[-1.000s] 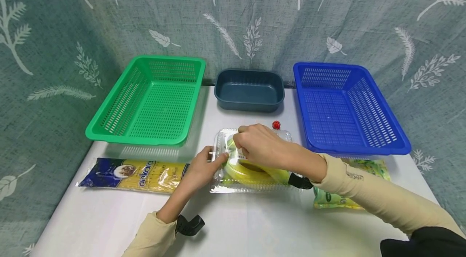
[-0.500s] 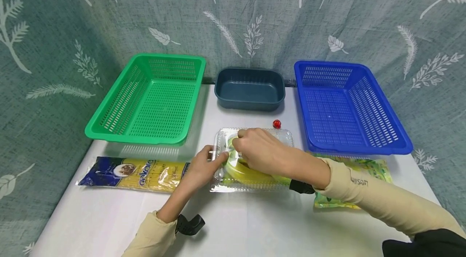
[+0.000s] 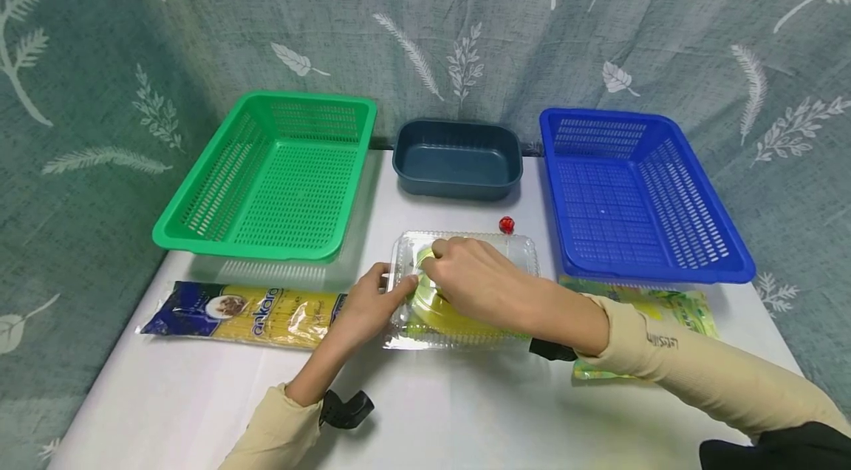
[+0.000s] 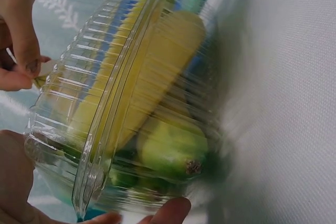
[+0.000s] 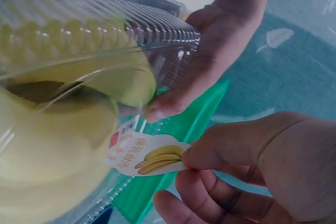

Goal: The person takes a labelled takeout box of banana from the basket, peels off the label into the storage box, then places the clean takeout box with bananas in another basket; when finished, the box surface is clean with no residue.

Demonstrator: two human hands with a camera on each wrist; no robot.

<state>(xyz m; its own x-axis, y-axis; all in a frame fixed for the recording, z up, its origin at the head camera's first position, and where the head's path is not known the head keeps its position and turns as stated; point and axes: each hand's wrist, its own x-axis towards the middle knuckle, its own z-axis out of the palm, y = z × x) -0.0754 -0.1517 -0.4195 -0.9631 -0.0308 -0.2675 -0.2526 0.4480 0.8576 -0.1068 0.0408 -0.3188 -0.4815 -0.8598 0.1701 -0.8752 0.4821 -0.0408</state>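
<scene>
A clear plastic clamshell container (image 3: 482, 322) with yellow-green bananas (image 4: 170, 148) inside rests on the table in front of me. My left hand (image 3: 372, 307) grips its left end, thumb on the lid and fingers around the side. Above the lid, my right hand (image 3: 482, 278) pinches a white label (image 5: 152, 156) with a banana picture between thumb and forefinger. In the right wrist view one end of that label lies against the lid and the pinched end stands away from it. The right hand hides part of the lid in the head view.
A green basket (image 3: 346, 226) stands back left, a dark teal tub (image 3: 459, 189) back centre, a blue basket (image 3: 565, 233) back right. A spaghetti pack (image 3: 246, 315) lies left, a green-yellow bag (image 3: 691, 307) under the right forearm. A small red ball-like item (image 3: 507, 225) sits behind the container.
My right hand has shifted slightly downward over the lid, still pinching the label. The left hand keeps its grip on the container, and the head view has tilted a little.
</scene>
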